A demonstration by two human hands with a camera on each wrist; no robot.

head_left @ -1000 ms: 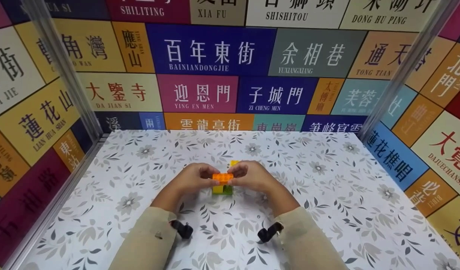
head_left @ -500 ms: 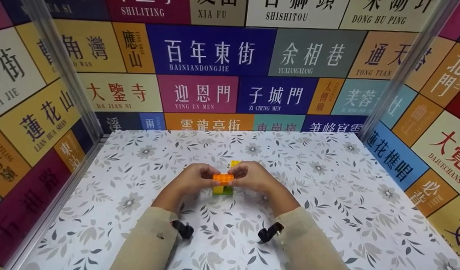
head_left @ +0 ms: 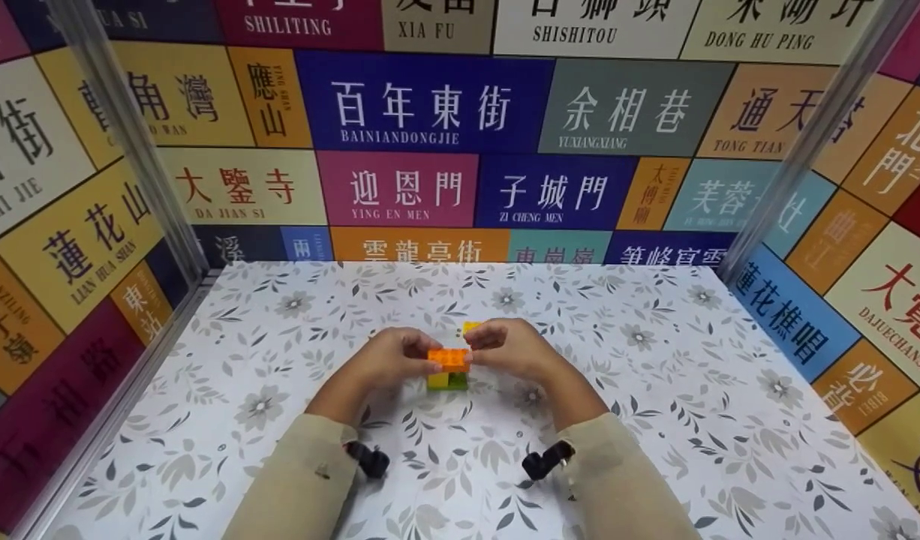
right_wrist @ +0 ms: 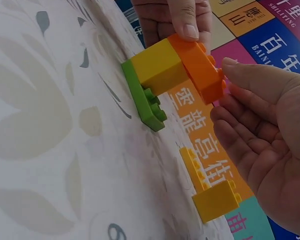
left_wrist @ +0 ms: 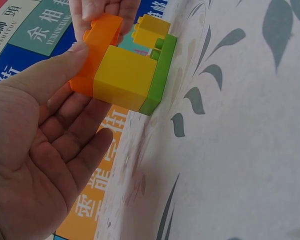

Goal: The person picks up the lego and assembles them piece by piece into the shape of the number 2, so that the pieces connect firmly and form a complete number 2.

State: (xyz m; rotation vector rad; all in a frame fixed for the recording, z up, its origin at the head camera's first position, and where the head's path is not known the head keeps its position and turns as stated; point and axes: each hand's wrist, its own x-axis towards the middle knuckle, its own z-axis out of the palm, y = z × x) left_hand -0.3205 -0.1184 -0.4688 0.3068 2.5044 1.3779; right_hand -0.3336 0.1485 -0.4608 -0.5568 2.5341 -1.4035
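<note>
An orange brick (head_left: 449, 360) sits across the top of a yellow brick (left_wrist: 125, 77), which stands on one end of a green plate (right_wrist: 142, 102) on the table. My left hand (head_left: 392, 356) pinches the orange brick's left end, thumb on the near side, fingers behind. My right hand (head_left: 512, 349) is at the brick's right end, its thumb tip right by the studs and its fingers loosely bent and spread from the thumb. In the right wrist view the orange brick reaches out past the yellow one over the bare studs of the green plate.
Behind my right hand a yellow block on a thin yellow plate (right_wrist: 216, 201) rests on the table, partly hidden in the head view. The white table (head_left: 460, 480) has a leaf pattern. Colourful lettered panels (head_left: 430, 97) wall the back and sides.
My right hand has shifted slightly right and up, its fingers drawing away from the orange brick's end. My left hand and the bricks stay almost where they were.
</note>
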